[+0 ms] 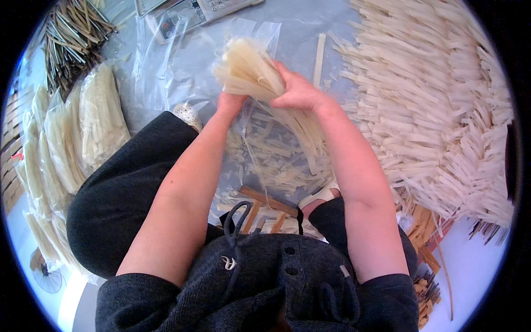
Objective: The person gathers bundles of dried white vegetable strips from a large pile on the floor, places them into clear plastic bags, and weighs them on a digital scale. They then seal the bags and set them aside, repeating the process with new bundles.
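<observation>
A thick bundle of pale dried strips (253, 68) is held up before me, its ragged ends fanned toward the far side. My right hand (296, 89) grips its right side, thumb and fingers apart around the strips. From the near left, my left hand (233, 101) holds the lower edge; the bundle hides most of its fingers. Long strips (305, 137) trail from the bundle, below my right hand, toward my foot. Clear plastic film (271, 33) shows behind the bundle, and a larger clear plastic sheet or bag (155, 70) lies to its left.
A wide heap of pale strips (423, 103) covers the right side. Filled clear bags (101, 120) lie at left, below dark thin stalks (70, 37). A digital scale (228, 8) stands at the far edge. Scraps (274, 153) and a wooden bar (269, 201) lie between my feet.
</observation>
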`<action>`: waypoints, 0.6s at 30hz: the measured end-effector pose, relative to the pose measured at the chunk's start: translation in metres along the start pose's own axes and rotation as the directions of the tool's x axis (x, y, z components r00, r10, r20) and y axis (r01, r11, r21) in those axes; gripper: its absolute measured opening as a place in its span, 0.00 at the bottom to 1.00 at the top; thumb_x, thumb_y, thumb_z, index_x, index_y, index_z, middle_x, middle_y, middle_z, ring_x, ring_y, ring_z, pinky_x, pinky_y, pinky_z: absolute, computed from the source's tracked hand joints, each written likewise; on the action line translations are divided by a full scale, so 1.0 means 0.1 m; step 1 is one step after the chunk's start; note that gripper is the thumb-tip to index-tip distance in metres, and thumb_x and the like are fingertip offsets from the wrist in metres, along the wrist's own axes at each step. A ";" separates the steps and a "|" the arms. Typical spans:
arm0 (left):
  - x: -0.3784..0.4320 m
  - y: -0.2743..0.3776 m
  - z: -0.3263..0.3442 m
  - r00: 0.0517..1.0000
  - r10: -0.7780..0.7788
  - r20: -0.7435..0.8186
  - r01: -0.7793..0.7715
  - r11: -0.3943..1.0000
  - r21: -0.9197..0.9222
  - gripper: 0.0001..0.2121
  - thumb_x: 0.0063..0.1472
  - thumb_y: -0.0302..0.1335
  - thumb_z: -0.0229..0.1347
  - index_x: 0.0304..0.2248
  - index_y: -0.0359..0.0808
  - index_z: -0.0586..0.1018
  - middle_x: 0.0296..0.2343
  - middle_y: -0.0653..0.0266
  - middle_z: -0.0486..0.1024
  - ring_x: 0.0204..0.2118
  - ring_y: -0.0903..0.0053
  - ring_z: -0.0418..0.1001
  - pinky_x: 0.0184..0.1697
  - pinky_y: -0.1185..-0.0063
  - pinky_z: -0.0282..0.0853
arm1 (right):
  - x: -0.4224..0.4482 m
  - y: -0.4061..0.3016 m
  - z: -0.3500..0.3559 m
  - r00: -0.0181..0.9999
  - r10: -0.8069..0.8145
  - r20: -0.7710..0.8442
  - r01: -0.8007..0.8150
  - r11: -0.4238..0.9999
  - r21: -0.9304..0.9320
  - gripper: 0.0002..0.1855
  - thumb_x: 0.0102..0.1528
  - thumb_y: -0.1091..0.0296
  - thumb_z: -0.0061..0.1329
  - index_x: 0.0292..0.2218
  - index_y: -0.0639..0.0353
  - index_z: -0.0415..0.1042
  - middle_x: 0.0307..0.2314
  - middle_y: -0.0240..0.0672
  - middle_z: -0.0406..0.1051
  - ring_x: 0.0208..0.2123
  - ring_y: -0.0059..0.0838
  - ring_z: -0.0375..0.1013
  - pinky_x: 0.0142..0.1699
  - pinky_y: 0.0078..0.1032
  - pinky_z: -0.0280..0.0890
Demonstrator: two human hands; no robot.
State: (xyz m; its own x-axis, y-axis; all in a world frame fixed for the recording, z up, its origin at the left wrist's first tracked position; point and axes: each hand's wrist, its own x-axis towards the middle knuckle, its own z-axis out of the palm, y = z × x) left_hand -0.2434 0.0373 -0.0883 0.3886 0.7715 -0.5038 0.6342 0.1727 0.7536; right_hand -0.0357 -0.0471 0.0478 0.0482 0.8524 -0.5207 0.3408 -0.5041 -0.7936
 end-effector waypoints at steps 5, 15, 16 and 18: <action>-0.07 0.18 -0.23 0.932 -0.363 0.019 0.329 0.819 -0.470 0.10 0.58 0.32 0.55 0.37 0.36 0.75 0.24 0.70 0.73 0.24 0.84 0.67 0.28 0.84 0.63 | 0.16 0.38 0.32 0.997 0.076 -0.004 -0.076 0.996 -0.050 0.55 0.33 0.67 0.57 0.60 0.54 0.44 0.44 0.52 0.67 0.48 0.46 0.66 0.53 0.31 0.61; -0.23 0.85 -0.50 0.773 0.494 -0.398 -0.472 0.867 0.159 0.06 0.56 0.31 0.56 0.32 0.39 0.78 0.23 0.64 0.71 0.24 0.74 0.70 0.27 0.76 0.66 | 0.11 0.30 0.41 0.994 0.107 -0.013 -0.107 0.968 -0.228 0.57 0.32 0.66 0.60 0.60 0.48 0.43 0.41 0.51 0.69 0.43 0.48 0.70 0.49 0.35 0.64; -0.34 0.99 -0.54 0.779 0.529 -0.336 -0.489 0.848 0.202 0.06 0.56 0.31 0.56 0.32 0.41 0.78 0.23 0.65 0.70 0.24 0.72 0.70 0.27 0.76 0.66 | 0.12 0.31 0.41 0.994 0.107 -0.020 -0.108 0.967 -0.229 0.57 0.32 0.66 0.60 0.60 0.48 0.43 0.41 0.51 0.69 0.43 0.47 0.70 0.49 0.34 0.64; -0.49 1.02 -0.59 0.775 0.594 -0.217 -0.531 0.797 0.288 0.06 0.55 0.30 0.56 0.33 0.44 0.78 0.23 0.65 0.70 0.25 0.69 0.71 0.28 0.74 0.67 | 0.13 0.33 0.41 0.992 0.125 -0.030 -0.128 0.984 -0.124 0.57 0.31 0.66 0.60 0.60 0.49 0.44 0.41 0.51 0.69 0.43 0.46 0.70 0.49 0.33 0.64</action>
State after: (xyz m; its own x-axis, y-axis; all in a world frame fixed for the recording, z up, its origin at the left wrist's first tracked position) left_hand -0.2371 0.0533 0.0378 0.5328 0.8330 0.1491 0.4920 -0.4483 0.7463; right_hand -0.0619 -0.0587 0.0022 0.1190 0.7867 -0.6058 0.4456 -0.5875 -0.6755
